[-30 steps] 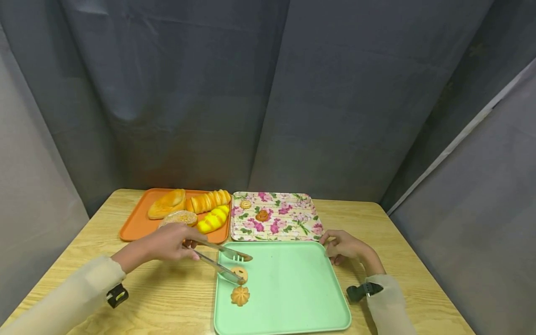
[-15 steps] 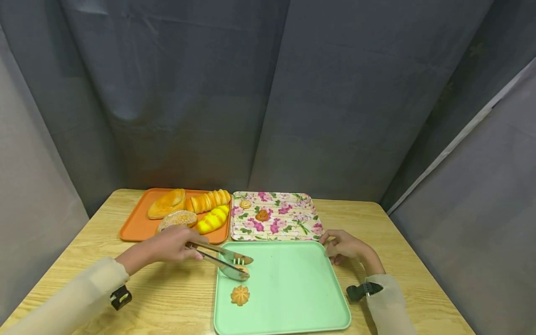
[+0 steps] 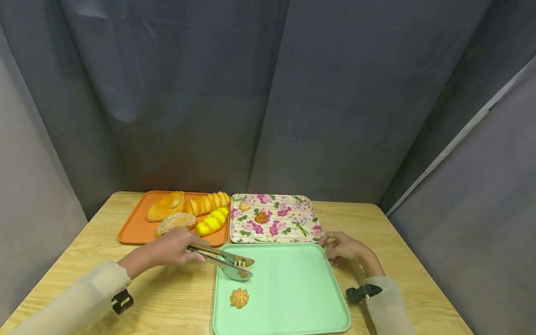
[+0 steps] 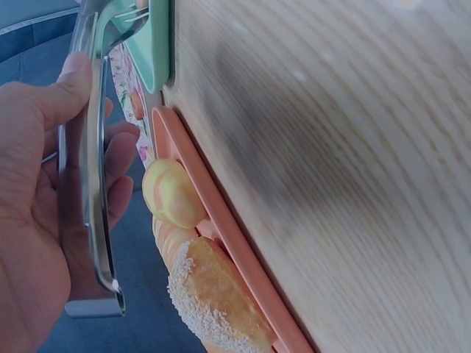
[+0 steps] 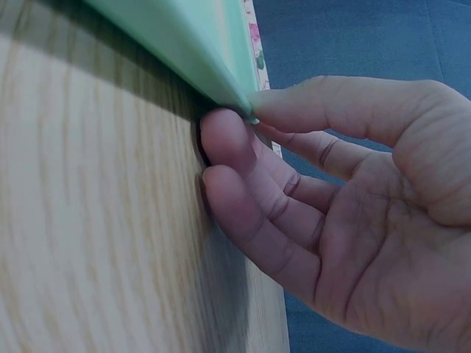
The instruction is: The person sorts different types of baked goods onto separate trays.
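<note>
My left hand (image 3: pixel 177 246) grips a pair of metal tongs (image 3: pixel 233 272) from the left, its thumb pressed along one arm in the left wrist view. The slotted and spoon-like ends come together around a round cookie (image 3: pixel 243 269) over the green tray (image 3: pixel 293 288), hiding most of it. Below lies a ridged, flower-shaped cookie (image 3: pixel 239 298) on the same tray. At the tray's far right corner, my right hand (image 3: pixel 345 249) pinches the rim; the right wrist view shows thumb above and fingertips beneath it.
Behind on the left, an orange tray (image 3: pixel 136 230) bears several breads, including a crumb-coated bun (image 3: pixel 177 222). Beside it, a floral tray (image 3: pixel 301 211) holds a small pretzel (image 3: pixel 261 217) and a ring cookie (image 3: pixel 244 206). Dark curtains (image 3: pixel 268 116) hang behind the wooden table (image 3: pixel 167 298).
My left hand has shifted slightly right, and the tongs' ends have drawn together over the round cookie, which was in plainer sight before. The right hand has stayed at the tray's corner.
</note>
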The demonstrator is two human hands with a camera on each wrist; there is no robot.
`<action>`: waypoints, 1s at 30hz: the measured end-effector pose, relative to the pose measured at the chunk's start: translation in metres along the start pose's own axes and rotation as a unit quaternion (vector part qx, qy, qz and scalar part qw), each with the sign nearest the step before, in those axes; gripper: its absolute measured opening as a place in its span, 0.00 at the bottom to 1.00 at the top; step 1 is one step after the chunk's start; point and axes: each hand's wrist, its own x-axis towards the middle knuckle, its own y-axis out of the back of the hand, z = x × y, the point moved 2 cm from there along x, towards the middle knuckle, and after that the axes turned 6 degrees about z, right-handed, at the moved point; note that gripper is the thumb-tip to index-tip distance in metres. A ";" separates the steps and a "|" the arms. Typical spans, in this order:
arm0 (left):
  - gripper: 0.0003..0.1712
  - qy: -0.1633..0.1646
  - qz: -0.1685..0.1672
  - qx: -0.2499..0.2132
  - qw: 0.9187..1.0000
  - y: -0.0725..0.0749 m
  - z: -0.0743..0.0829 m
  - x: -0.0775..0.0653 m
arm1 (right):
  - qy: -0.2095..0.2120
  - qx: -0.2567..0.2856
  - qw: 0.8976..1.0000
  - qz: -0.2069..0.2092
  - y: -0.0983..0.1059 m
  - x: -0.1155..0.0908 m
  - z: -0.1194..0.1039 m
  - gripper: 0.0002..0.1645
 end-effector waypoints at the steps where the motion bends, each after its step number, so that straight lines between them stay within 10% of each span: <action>1: 0.22 0.001 0.000 0.000 1.000 -0.001 0.000 0.000 | 0.000 0.000 1.000 0.000 0.000 0.000 0.000 0.19; 15: 0.22 0.033 0.055 0.036 0.997 0.004 -0.001 0.008 | 0.000 -0.002 1.000 0.003 -0.002 0.001 0.002 0.19; 30: 0.22 0.090 0.097 0.067 0.989 0.011 -0.016 0.052 | 0.002 0.000 1.000 0.004 -0.002 -0.002 -0.003 0.19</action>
